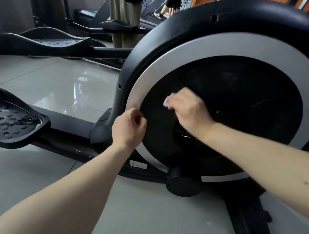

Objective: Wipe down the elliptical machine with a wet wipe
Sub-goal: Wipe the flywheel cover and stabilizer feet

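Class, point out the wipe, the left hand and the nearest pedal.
wipe (168, 101), head view, the white corner that shows.
left hand (129, 128), head view, back of the hand.
pedal (6, 120), head view, its studded tread.

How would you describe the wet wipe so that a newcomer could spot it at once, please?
Find the elliptical's big round flywheel cover, black with a silver ring. On its black centre disc, the right hand grips the wet wipe. It is the only small, white, crumpled thing there.

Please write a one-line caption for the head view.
Right hand holds a wet wipe against the elliptical's black disc; curled left hand near the grey ring.
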{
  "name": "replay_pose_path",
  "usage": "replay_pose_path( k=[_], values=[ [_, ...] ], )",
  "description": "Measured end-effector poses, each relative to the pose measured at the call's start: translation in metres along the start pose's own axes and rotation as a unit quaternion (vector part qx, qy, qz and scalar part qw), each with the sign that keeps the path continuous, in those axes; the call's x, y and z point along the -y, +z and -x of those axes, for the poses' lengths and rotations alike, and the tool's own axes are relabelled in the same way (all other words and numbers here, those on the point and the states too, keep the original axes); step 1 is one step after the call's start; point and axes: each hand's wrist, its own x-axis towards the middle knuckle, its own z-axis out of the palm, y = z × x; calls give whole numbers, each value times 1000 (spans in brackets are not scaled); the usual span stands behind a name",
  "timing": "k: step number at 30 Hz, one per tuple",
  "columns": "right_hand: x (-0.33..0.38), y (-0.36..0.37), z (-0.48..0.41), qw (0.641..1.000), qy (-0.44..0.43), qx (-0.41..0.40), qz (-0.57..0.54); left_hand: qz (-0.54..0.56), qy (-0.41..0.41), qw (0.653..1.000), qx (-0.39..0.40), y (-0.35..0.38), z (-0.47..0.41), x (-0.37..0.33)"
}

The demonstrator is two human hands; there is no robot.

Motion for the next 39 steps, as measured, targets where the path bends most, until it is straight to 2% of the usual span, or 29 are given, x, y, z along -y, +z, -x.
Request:
replay_pose_path(
  k=[3, 5, 7, 10, 15, 18, 21, 23, 26, 28, 30, 33, 35, 37, 39],
  values=[
    [14, 18, 37, 992, -35, 117, 0, -4, 4, 1000, 0, 4, 1, 2],
    [9, 14, 35, 991, -26, 131, -14, -2, 3, 1000, 1, 5, 1, 0],
    [0, -4, 24, 995, 11, 92, -21, 2, 6, 1000, -2, 8, 0, -2],
    [-15, -44, 20, 998, 57, -9, -11, 8, 11, 1000, -8, 11, 1, -9],
    [-22, -69, 24, 979, 182, -91, 28, 1, 17, 1000, -11, 14, -1, -6],
    [-7, -40, 21, 982, 158, -105, 16, -3, 7, 1000, -6, 15, -1, 0],
    [13, 3, 29, 992, 109, -55, -18, -13, -2, 1000, 1, 16, 2, 1],
    [25, 34, 40, 996, 82, 20, -17, -18, -2, 1000, 3, 15, 3, 1],
    [45, 58, 60, 986, 37, 151, 53, -23, -5, 1000, 14, 10, 6, 2],
    [50, 65, 70, 971, -21, 211, 106, -41, -15, 998, 35, 7, 8, 8],
    [52, 70, 72, 965, -41, 231, 121, -69, -26, 995, 65, 7, 11, 17],
    [54, 78, 52, 980, -22, 177, 84, -107, -44, 988, 98, 8, 16, 31],
    [56, 81, 44, 980, -24, 169, 104, -124, -56, 984, 115, 8, 18, 39],
    [58, 86, 60, 962, -52, 223, 148, -136, -64, 979, 136, 9, 20, 41],
    [62, 91, 92, 930, -55, 331, 153, -138, -67, 977, 150, 10, 21, 42]
  ],
)
